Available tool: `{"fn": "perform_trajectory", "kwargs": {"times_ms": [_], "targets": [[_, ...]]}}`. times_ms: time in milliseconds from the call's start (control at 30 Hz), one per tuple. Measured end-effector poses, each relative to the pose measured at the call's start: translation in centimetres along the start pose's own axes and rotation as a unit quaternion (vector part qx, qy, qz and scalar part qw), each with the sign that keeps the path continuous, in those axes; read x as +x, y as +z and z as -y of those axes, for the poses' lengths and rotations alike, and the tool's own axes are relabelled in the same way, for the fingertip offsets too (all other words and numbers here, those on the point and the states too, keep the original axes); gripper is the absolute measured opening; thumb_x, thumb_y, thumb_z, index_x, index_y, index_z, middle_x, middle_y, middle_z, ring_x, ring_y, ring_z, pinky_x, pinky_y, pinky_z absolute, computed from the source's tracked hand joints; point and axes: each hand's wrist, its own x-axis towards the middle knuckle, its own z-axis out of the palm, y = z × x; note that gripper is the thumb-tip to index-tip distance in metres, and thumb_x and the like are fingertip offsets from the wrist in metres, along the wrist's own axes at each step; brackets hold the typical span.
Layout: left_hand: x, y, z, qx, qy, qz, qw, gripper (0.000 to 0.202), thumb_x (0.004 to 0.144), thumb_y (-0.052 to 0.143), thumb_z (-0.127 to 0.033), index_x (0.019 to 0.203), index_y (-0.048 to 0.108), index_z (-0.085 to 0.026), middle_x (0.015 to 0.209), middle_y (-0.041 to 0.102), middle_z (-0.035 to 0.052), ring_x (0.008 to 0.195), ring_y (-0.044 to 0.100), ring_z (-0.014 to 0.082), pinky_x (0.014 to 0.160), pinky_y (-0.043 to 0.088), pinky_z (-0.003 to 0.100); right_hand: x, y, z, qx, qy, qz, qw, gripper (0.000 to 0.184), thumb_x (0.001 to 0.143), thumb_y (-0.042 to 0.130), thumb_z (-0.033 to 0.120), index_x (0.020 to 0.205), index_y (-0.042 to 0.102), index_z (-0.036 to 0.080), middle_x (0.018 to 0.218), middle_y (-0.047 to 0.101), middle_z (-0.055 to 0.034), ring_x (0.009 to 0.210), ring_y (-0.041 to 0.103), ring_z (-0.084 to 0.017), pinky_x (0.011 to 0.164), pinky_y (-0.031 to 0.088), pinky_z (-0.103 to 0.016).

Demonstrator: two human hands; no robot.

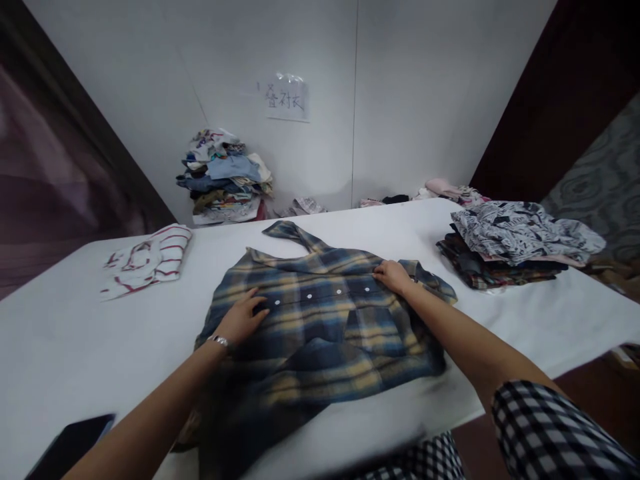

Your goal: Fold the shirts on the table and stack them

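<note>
The left hand (241, 320) and right hand (395, 277) lie open and flat, gripping nothing, on a blue-and-yellow plaid flannel shirt (320, 340), apparently pressing it smooth and spread on the white counter (75, 347), with a stack of shirts (515, 243) kept aside to the right.

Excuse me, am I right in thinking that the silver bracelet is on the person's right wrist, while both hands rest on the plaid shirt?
Not quite: the head view shows the silver bracelet on the left wrist, above the left hand, not the right. The right hand and left hand do both rest on the plaid shirt.
</note>
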Motion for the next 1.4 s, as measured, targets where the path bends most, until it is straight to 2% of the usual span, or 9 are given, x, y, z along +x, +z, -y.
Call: {"fn": "perform_trajectory", "kwargs": {"times_ms": [133, 333, 500, 700, 867, 1033, 1133, 1233, 1400], "targets": [[-3.9, -0.4, 1.7, -0.020, -0.019, -0.002, 1.000, 0.044, 0.077, 0.049, -0.047, 0.105, 0.066, -0.019, 0.139, 0.047, 0.0089, 0.115, 0.055, 0.0259, 0.099, 0.044, 0.039, 0.5, 0.7, -0.4, 0.065, 0.055, -0.009, 0.996, 0.012, 0.074, 0.060, 0.023, 0.076, 0.072, 0.021, 0.083, 0.070, -0.0046, 0.080, 0.060, -0.020, 0.071, 0.041, -0.027], [-7.8, -0.6, 1.2, -0.049, -0.032, -0.026, 0.998, 0.042, 0.077, 0.049, -0.049, 0.105, 0.066, -0.023, 0.140, 0.047, 0.0058, 0.108, 0.059, 0.0246, 0.093, 0.049, 0.038, -0.4, 0.9, -0.4, 0.227, 0.105, -0.032, 0.968, 0.009, 0.065, 0.063, 0.026, 0.062, 0.062, 0.018, 0.060, 0.062, 0.0002, 0.058, 0.054, -0.014, 0.057, 0.041, -0.025], [-10.7, -1.4, 0.4, -0.053, -0.028, -0.029, 0.998, 0.040, 0.078, 0.048, -0.049, 0.106, 0.065, -0.025, 0.140, 0.046, 0.0046, 0.103, 0.062, 0.0233, 0.090, 0.051, 0.036, -4.6, -1.8, -1.6, 0.346, 0.097, -0.088, 0.929, 0.025, 0.066, 0.062, 0.044, 0.065, 0.058, 0.019, 0.061, 0.060, -0.0003, 0.059, 0.053, -0.014, 0.060, 0.044, -0.027], [-13.5, -1.5, -1.1, -0.021, -0.007, -0.021, 1.000, 0.047, 0.078, 0.047, -0.055, 0.109, 0.064, -0.024, 0.129, 0.057, 0.0057, 0.115, 0.055, 0.0246, 0.103, 0.040, 0.041, -9.7, -5.3, -3.1, 0.446, 0.129, -0.115, 0.878, 0.033, 0.064, 0.064, 0.051, 0.070, 0.059, 0.019, 0.069, 0.064, -0.0041, 0.062, 0.055, -0.015, 0.062, 0.046, -0.029], [-16.0, -2.1, -2.2, -0.004, 0.024, -0.007, 1.000, 0.052, 0.079, 0.050, -0.056, 0.121, 0.057, -0.027, 0.119, 0.065, 0.0051, 0.106, 0.061, 0.0251, 0.108, 0.029, 0.052, -13.8, -4.3, -0.2, 0.371, 0.069, -0.102, 0.921, 0.031, 0.075, 0.058, 0.049, 0.071, 0.061, 0.019, 0.072, 0.065, -0.0032, 0.070, 0.059, -0.017, 0.071, 0.049, -0.032], [-18.6, -2.3, -1.7, 0.019, 0.070, -0.018, 0.997, 0.061, 0.071, 0.063, -0.055, 0.124, 0.054, -0.028, 0.121, 0.063, 0.0065, 0.111, 0.058, 0.0291, 0.105, 0.032, 0.056, -19.4, -2.6, 3.8, 0.280, -0.064, 0.008, 0.958, 0.039, 0.083, 0.054, 0.041, 0.117, 0.058, 0.024, 0.111, 0.065, -0.0078, 0.101, 0.060, -0.023, 0.087, 0.049, -0.039], [-19.4, -1.6, -1.5, 0.030, 0.087, -0.068, 0.993, 0.038, 0.076, 0.059, -0.047, 0.107, 0.065, -0.027, 0.112, 0.067, 0.0065, 0.103, 0.061, 0.0276, 0.099, 0.041, 0.050, -21.7, -1.6, 4.6, 0.166, -0.146, 0.039, 0.975, 0.050, 0.079, 0.062, 0.037, 0.128, 0.053, 0.028, 0.127, 0.057, -0.0084, 0.120, 0.049, -0.028, 0.103, 0.035, -0.049], [-19.7, -1.8, -2.1, 0.007, 0.092, -0.113, 0.989, 0.025, 0.083, 0.050, -0.039, 0.091, 0.069, -0.025, 0.106, 0.069, 0.0069, 0.097, 0.063, 0.0249, 0.091, 0.047, 0.044, -22.7, -0.8, 3.9, 0.095, -0.173, 0.011, 0.980, 0.038, 0.083, 0.056, 0.027, 0.120, 0.059, 0.028, 0.120, 0.062, -0.0080, 0.117, 0.051, -0.028, 0.103, 0.033, -0.052], [-19.2, -5.0, -6.1, -0.108, 0.030, -0.199, 0.974, 0.027, 0.084, 0.045, -0.036, 0.095, 0.066, -0.022, 0.100, 0.070, 0.0046, 0.093, 0.063, 0.0213, 0.086, 0.050, 0.035, -22.9, -2.0, 5.3, 0.115, -0.147, -0.021, 0.982, 0.043, 0.085, 0.052, 0.026, 0.128, 0.052, 0.029, 0.125, 0.059, -0.0076, 0.117, 0.052, -0.026, 0.102, 0.036, -0.050]]}}
